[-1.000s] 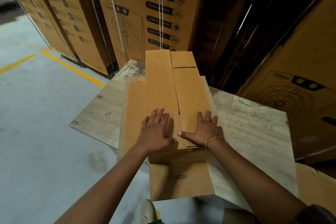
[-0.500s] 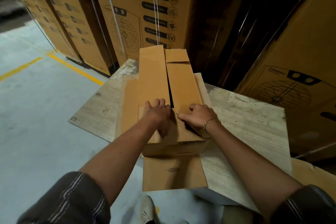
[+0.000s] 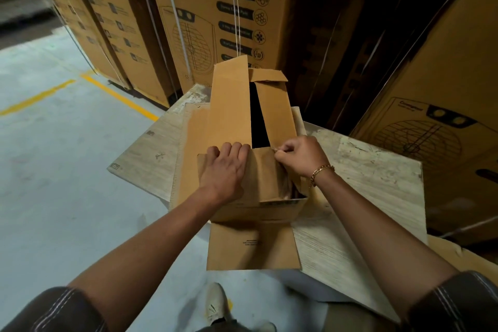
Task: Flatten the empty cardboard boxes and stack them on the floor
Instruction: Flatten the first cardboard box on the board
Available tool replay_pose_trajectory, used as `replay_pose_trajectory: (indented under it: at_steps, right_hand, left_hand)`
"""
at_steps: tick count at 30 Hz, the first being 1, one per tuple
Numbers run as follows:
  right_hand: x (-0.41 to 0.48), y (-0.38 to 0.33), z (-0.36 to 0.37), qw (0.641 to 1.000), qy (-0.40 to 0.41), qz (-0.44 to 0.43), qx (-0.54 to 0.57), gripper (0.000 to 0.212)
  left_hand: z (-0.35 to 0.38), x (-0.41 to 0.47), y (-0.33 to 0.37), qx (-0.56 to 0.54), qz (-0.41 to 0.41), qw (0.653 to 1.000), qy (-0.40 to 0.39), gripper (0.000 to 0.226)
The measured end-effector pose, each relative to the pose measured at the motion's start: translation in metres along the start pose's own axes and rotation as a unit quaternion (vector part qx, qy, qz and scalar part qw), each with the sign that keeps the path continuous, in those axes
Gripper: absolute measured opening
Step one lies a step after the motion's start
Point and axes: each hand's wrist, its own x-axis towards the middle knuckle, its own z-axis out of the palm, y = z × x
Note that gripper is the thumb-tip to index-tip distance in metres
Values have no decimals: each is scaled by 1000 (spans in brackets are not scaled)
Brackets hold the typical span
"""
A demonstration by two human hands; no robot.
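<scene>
Left hand curls over cardboard box flap; right hand pinches flap; interior dark.

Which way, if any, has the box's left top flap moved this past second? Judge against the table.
Yes. The left top flap has lifted: its far end stands higher over the table, and a dark gap now separates it from the right flap.

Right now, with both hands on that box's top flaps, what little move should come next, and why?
Probably swing both long flaps outward. The left hand hooks the near end of the left flap, the right hand pinches the right flap at its corner, and only a narrow gap shows between them; the box stands unflattened on the table.
</scene>
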Motion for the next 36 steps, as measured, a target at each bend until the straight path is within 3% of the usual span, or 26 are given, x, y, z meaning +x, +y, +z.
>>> replay_pose_trajectory:
  at_steps: [3, 7, 9, 14, 17, 20, 21, 24, 26, 32, 35, 36]
  right_hand:
    - [-2, 6, -6, 999, 13, 6, 47, 19]
    - [-2, 11, -7, 998, -6, -8, 70, 23]
    - [-4, 11, -4, 998, -21, -11, 66, 27]
    - [-5, 3, 4, 998, -42, -25, 26, 23]
    - [-8, -3, 13, 997, -58, -27, -33, 17]
    - [-17, -9, 31, 989, -50, -42, -130, 16]
    - [-20, -11, 37, 986, -49, -45, -154, 16]
    - [-25, -14, 50, 981, -38, -50, -181, 17]
    - [-25, -12, 47, 986, -20, -55, -158, 18]
    - [-36, 19, 11, 996, 60, -51, 39, 19]
    - [-48, 32, 10, 989, 103, -37, 100, 13]
    - [-50, 34, 8, 984, 118, -26, 133, 14]
  left_hand:
    - [4, -28, 4, -34, 5, 994, 108, 88]
    - [1, -74, 28, -68, 3, 973, 219, 36]
    - [1, -101, 43, -114, 4, 963, 243, 28]
    - [16, -155, 69, -190, -10, 973, 134, 30]
    - [39, -158, 65, -184, -63, 981, 24, 58]
    - [51, -136, 49, -201, -170, 962, 69, 38]
    - [50, -124, 42, -196, -211, 955, 74, 40]
    - [49, -82, 25, -186, -278, 942, -13, 80]
    - [53, -62, 20, -212, -286, 932, -75, 91]
    - [63, -52, 6, -341, -347, 874, -5, 63]
    - [65, -49, 1, -415, -408, 813, 36, 22]
    - [63, -48, 0, -433, -432, 790, 44, 23]
